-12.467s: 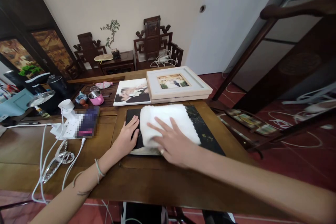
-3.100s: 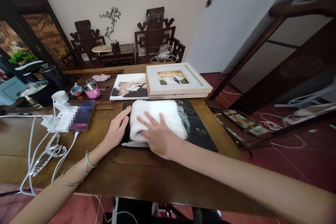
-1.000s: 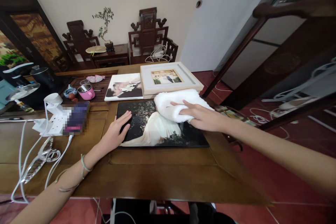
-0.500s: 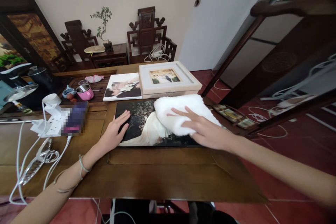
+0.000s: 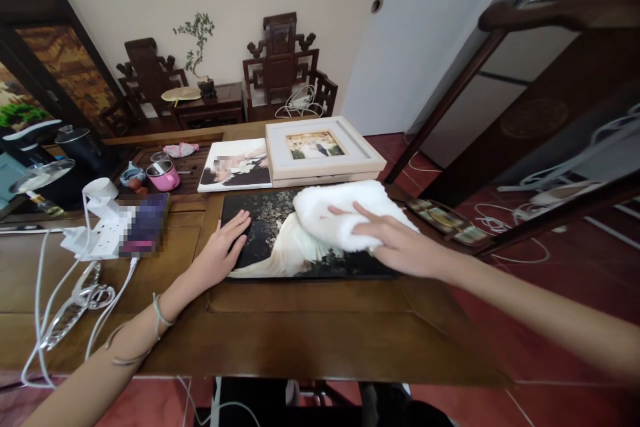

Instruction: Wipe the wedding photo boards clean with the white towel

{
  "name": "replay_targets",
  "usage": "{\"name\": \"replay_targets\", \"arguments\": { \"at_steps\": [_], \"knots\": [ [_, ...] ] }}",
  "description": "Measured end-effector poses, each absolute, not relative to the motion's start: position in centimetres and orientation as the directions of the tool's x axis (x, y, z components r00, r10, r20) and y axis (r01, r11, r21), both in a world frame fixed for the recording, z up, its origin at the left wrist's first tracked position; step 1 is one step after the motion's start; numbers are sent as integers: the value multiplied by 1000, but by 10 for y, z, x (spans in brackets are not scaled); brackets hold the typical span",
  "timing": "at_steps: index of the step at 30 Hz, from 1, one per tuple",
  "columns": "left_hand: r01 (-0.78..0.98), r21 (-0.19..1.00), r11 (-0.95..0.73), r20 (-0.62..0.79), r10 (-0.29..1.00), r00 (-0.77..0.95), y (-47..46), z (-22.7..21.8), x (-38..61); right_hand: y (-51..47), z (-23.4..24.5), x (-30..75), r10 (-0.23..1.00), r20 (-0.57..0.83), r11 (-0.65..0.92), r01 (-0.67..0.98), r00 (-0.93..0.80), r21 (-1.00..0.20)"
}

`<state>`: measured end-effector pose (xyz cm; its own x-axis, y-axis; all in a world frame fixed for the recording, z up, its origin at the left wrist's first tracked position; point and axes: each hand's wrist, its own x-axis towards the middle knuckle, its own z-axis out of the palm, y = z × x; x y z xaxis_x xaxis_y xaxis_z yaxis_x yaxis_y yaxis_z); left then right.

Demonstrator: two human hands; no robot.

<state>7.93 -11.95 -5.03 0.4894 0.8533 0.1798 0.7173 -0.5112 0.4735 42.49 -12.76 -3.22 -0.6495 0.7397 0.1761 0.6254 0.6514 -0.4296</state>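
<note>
Folded white towel covers the photo panel's upper right, not its left; the right hand splays on it, grip unclear; the left hand lies flat. What's finished, I can't tell.

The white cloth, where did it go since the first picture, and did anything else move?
The white cloth slid right along the dark photo panel, toward its right end, uncovering much of the pale dress in the photo. The right hand went with it. The left hand stayed at the panel's left end; the framed picture and pink cup stayed put.
</note>
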Motion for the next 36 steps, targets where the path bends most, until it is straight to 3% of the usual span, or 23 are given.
{"name": "replay_targets", "arguments": {
  "at_steps": [7, 20, 31, 36],
  "knots": [
    [716, 480, -507, 178, 856, 486, -120, -50, 79, -75, -30, 419, 756, 210, 649, 671, -620, -358],
    [713, 476, -515, 217, 854, 472, -120, -52, 80, -210, -39, 404, 614, 191, 783, 562, -765, -268],
    [714, 488, -501, 177, 858, 482, -121, -48, 80, -103, -22, 367, 737, 91, 673, 715, -669, -190],
    [723, 488, -488, 168, 866, 471, -121, -48, 81, -128, -23, 349, 743, 81, 668, 732, -664, -130]
  ]
}}
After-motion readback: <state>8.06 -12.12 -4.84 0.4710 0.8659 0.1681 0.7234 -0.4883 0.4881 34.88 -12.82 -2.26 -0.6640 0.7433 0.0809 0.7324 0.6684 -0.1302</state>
